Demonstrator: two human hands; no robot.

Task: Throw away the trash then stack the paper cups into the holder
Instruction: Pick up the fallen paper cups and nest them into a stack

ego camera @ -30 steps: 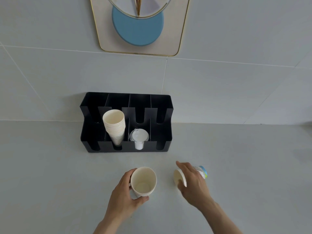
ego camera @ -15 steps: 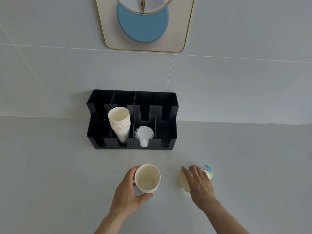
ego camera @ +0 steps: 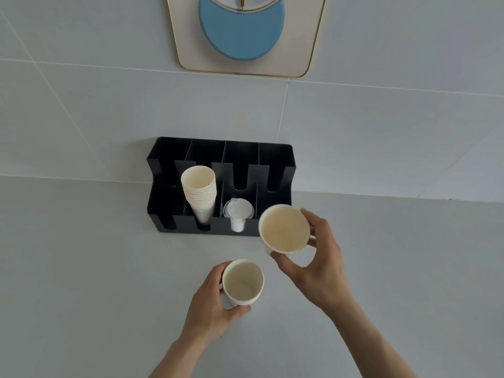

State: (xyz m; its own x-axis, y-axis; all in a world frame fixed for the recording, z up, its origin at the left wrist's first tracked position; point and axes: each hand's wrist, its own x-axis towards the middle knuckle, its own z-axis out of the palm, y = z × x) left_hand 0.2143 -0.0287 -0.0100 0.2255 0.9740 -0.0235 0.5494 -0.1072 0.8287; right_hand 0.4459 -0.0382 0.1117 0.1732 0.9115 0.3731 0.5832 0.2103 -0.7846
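Note:
My left hand (ego camera: 210,306) is wrapped around an empty paper cup (ego camera: 242,282) that stands upright on the counter. My right hand (ego camera: 319,263) holds a second paper cup (ego camera: 283,229) raised above the counter, mouth tilted toward me, in front of the right end of the black holder (ego camera: 163,192). The holder stands against the wall. In its second slot from the left leans a stack of paper cups (ego camera: 200,192).
A clear plastic lid stack (ego camera: 237,212) fills the holder's third slot. A framed decoration with a blue disc (ego camera: 241,25) hangs on the tiled wall above. The grey counter (ego camera: 81,282) stretches to both sides.
My right hand picked the lying cup off the counter, lifted it and turned its mouth toward me. The left hand kept its hold on the upright cup.

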